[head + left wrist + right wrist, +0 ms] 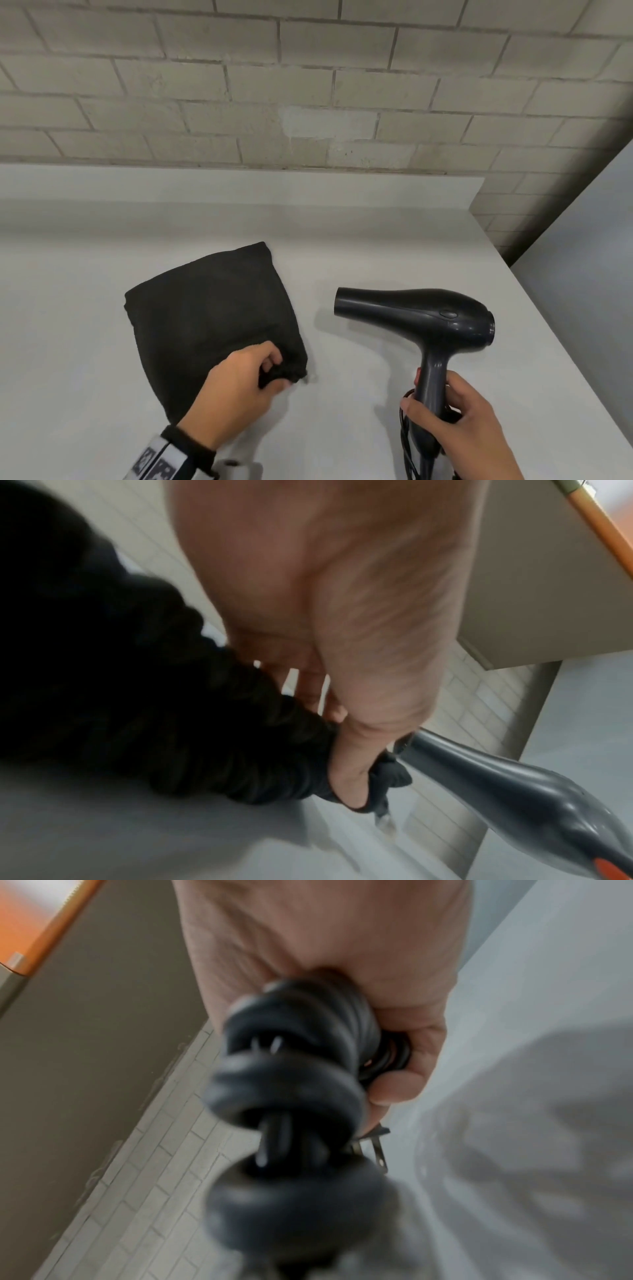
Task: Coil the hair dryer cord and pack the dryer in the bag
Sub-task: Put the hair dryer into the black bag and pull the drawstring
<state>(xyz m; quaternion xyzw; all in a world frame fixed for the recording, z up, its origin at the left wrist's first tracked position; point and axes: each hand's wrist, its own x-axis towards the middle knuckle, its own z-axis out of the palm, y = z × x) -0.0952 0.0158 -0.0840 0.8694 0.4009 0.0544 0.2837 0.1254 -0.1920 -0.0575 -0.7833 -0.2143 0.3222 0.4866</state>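
Observation:
A black cloth bag (209,315) lies flat on the white table (342,240). My left hand (246,380) pinches the bag's gathered corner nearest me; in the left wrist view the thumb and fingers of that left hand (349,772) bunch the black bag (137,696). My right hand (455,414) grips the handle of the dark grey hair dryer (421,315), nozzle pointing left toward the bag, held above the table. The black cord (406,435) is bundled against the handle under that hand. In the right wrist view my right hand (383,1069) wraps the coiled cord (294,1074), blurred, with the plug prongs (375,1150) showing.
A pale brick wall (308,85) rises behind the table. The table's right edge (534,308) runs diagonally close to the dryer, with grey floor beyond. White tabletop lies between bag and dryer.

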